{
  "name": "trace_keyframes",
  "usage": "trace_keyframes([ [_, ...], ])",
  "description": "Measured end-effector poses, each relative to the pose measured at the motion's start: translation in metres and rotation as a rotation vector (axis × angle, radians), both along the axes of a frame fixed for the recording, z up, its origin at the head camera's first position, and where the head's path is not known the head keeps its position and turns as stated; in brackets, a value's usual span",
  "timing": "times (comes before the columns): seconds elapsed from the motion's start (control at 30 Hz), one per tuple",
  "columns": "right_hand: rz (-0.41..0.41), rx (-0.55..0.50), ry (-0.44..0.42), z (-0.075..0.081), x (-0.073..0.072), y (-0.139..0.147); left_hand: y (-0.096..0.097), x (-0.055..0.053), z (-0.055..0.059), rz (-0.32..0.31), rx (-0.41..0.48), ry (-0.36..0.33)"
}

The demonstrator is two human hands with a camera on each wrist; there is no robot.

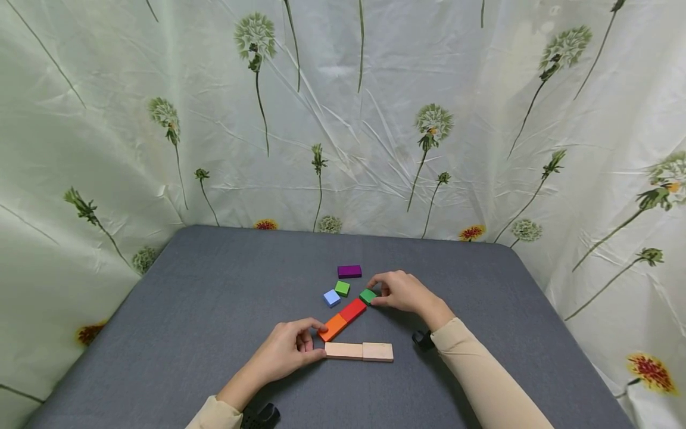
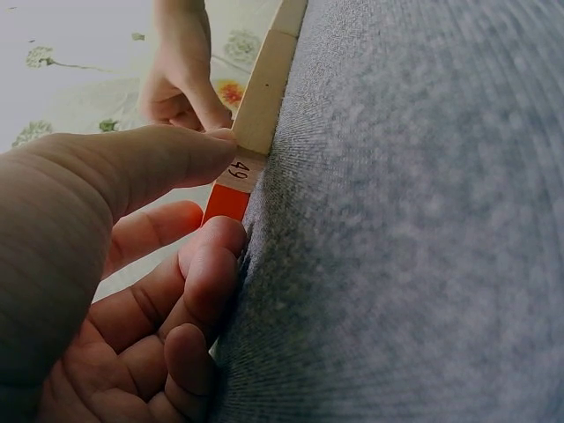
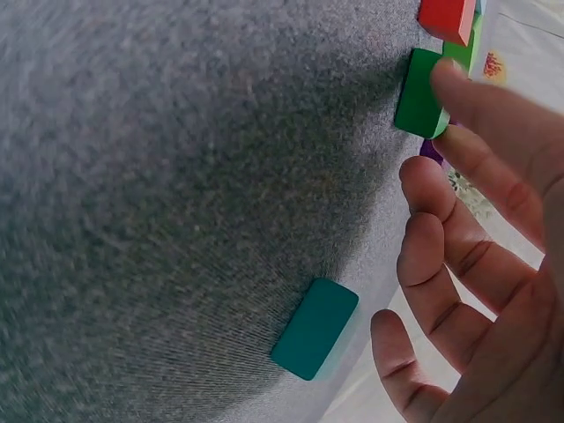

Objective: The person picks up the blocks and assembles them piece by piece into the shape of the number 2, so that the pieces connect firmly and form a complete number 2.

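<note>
My left hand (image 1: 286, 348) is at the corner where an orange block (image 1: 333, 328) meets a plain wooden block (image 1: 343, 351). Its index fingertip is on the orange block and its thumb presses the end of the wooden one; the other fingers curl under. A second wooden block (image 1: 377, 352) continues that row to the right. Beyond the orange block lies a red block (image 1: 353, 309), end to end with it. Between thumb and index finger my right hand (image 1: 404, 293) pinches a dark green block (image 3: 418, 95), just past the red block's far end.
A blue block (image 1: 331, 298), a light green block (image 1: 342, 289) and a purple block (image 1: 349, 271) lie behind the slanted row. In the right wrist view a teal block (image 3: 315, 329) lies on the grey cloth-covered table (image 1: 241, 268). A flowered curtain (image 1: 343, 119) hangs behind.
</note>
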State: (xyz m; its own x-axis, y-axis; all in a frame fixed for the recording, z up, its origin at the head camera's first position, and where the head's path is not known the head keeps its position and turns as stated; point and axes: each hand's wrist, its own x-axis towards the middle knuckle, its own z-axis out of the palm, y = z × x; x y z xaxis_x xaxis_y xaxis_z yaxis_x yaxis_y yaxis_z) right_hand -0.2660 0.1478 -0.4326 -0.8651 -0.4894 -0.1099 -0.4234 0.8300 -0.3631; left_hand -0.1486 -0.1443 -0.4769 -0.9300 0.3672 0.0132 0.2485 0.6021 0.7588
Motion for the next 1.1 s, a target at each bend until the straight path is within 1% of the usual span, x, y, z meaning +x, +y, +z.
trace_keyframes([
  [0.27, 0.027, -0.012, 0.011, 0.0000, -0.0007, -0.0027, -0.0008, 0.0003, 0.0004, -0.003, 0.013, -0.008],
  [0.47, 0.030, -0.016, -0.026, 0.0024, -0.0011, -0.0061, -0.0013, 0.0004, 0.0009, -0.003, 0.016, -0.012],
  [0.73, 0.048, -0.014, -0.037, 0.0040, -0.0006, -0.0071, -0.0011, 0.0000, 0.0005, -0.008, 0.015, -0.005],
  [0.93, 0.065, -0.015, -0.040, 0.0038, -0.0016, -0.0066, -0.0002, 0.0009, 0.0007, 0.004, 0.012, 0.011],
  [1.1, 0.074, -0.016, -0.044, 0.0026, -0.0022, -0.0058, 0.0000, 0.0014, 0.0006, 0.009, 0.015, 0.012],
])
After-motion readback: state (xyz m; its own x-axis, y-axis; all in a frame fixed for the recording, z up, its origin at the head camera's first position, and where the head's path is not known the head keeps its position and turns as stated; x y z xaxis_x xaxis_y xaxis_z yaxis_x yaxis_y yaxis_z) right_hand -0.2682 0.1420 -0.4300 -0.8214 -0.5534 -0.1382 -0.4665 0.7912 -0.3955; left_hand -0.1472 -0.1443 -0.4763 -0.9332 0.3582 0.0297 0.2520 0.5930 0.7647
